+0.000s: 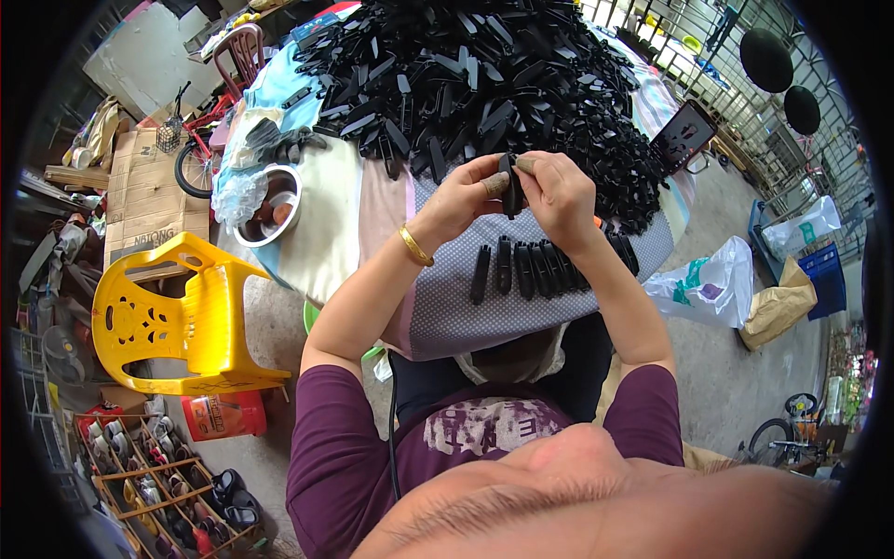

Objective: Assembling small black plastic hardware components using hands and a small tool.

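Observation:
Between both hands I hold one slim black plastic piece [510, 191], roughly upright, above the near part of the cloth-covered table. My left hand [467, 196] pinches it from the left, with tan wrapping on a finger and a gold bangle at the wrist. From the right, my right hand [559, 196] closes on its upper end, also with a wrapped fingertip. Below the hands, a row of similar black pieces [525, 270] lies side by side on the dotted cloth [447, 312]. My right forearm hides part of that row. Just beyond rises a large heap of black pieces [438, 79].
Left on the table are a metal bowl [291, 216], a plastic bag [237, 197] and dark gloves [284, 144]. A phone or tablet [684, 138] stands at the heap's right. A yellow chair [209, 317], red bucket [223, 415] and shoe rack [140, 498] stand left; bags [712, 279] lie right.

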The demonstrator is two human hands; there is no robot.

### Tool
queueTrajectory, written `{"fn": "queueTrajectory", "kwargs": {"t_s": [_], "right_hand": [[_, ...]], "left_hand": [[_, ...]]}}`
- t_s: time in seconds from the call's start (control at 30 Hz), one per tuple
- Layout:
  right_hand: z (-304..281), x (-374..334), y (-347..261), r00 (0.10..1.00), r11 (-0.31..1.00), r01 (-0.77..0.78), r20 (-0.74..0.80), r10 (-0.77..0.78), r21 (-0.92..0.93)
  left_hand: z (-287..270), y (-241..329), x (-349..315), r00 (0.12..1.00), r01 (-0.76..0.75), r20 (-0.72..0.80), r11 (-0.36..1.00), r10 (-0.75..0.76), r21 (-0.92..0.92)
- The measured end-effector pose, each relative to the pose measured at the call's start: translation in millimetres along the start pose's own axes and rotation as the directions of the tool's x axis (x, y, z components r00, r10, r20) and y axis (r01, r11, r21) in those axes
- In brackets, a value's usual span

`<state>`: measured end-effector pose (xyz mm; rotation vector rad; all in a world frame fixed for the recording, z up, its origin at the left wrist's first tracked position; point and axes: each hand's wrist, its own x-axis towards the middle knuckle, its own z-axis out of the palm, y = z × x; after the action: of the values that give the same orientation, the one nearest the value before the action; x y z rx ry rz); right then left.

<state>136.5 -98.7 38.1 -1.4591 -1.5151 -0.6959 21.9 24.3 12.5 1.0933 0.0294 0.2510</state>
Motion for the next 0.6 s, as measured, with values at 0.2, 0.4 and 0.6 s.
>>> {"fn": "queueTrajectory", "kwargs": {"t_s": [0.2, 0.4, 0.6], "right_hand": [[-5.0, -2.8, -1.5, 0.998, 0.998, 0.029, 0.062, -0.025, -0.060], [-13.3, -2.2, -6.8, 0.972, 0.998, -0.063, 0.228, 0.063, -0.007], [-16.2, -2.1, -5.3, 0.965, 0.997, -0.012, 0.264, -0.007, 0.071]], "left_hand": [[3.5, -0.3, -0.3, 0.999, -0.031, -0.031, 0.995, 0.034, 0.090], [1.8, -2.1, -1.5, 0.998, -0.029, -0.060, 0.989, 0.038, 0.144], [0.9, 1.9, -3.8, 0.998, -0.007, -0.064, 0.991, 0.016, 0.136]]}}
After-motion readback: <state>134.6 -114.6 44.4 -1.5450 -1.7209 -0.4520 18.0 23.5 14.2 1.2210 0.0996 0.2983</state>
